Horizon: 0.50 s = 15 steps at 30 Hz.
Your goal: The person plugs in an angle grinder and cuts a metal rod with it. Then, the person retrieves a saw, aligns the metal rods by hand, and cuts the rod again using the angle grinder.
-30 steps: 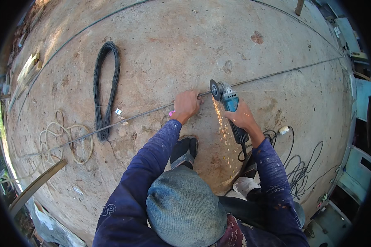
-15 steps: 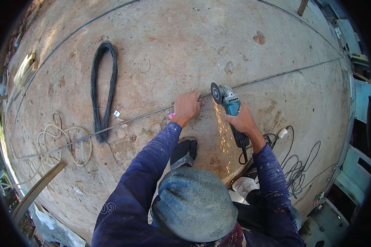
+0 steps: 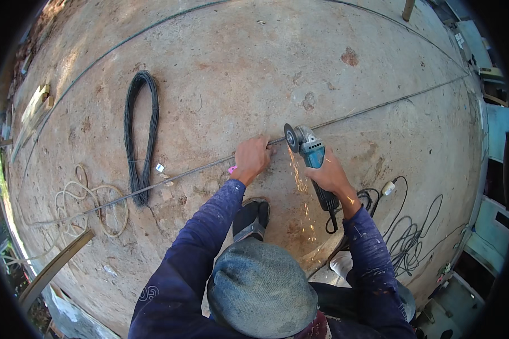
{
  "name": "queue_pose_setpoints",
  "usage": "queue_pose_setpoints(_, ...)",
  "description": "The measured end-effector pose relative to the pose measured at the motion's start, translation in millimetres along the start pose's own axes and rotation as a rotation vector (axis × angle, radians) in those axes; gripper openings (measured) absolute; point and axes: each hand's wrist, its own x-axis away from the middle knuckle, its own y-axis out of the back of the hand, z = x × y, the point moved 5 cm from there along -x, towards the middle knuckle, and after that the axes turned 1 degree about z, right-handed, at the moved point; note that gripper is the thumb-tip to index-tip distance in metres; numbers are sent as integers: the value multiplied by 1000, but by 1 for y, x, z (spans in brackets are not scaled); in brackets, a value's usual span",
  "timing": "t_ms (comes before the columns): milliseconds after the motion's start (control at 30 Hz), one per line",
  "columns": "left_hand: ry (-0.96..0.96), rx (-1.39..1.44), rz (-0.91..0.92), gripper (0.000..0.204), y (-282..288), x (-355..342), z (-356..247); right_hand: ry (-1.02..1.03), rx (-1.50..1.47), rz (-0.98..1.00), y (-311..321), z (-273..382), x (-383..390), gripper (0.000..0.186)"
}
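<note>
My left hand (image 3: 252,159) is closed on a long steel rebar (image 3: 367,110) that crosses the concrete diagonally. My right hand (image 3: 328,172) grips a teal and black angle grinder (image 3: 313,158), whose disc (image 3: 290,137) meets the rebar just right of my left hand. A stream of orange sparks (image 3: 300,186) falls from the disc toward the ground beside my shoe (image 3: 249,217). The grinder's dark cord trails down behind it.
A looped bundle of dark wire (image 3: 130,135) lies left, a pale hose (image 3: 110,226) below it. A coiled cable with plug (image 3: 389,187) lies right. Wood boards (image 3: 37,107) are at the far left, blue-grey panels (image 3: 495,135) at the right edge.
The view has shifted, so the floor, rebar, hands and grinder sit somewhat lower in the picture. The grip is unchanged and sparks continue to stream from the disc.
</note>
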Motion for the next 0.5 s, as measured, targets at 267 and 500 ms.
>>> queue_pose_setpoints(267,-6,-18,-29,29,2,1,2,29,9,5,0,2,-1,81)
queue_pose_setpoints(500,22,-3,44,29,8,0,-5,35,12,-20,2,5,-5,82)
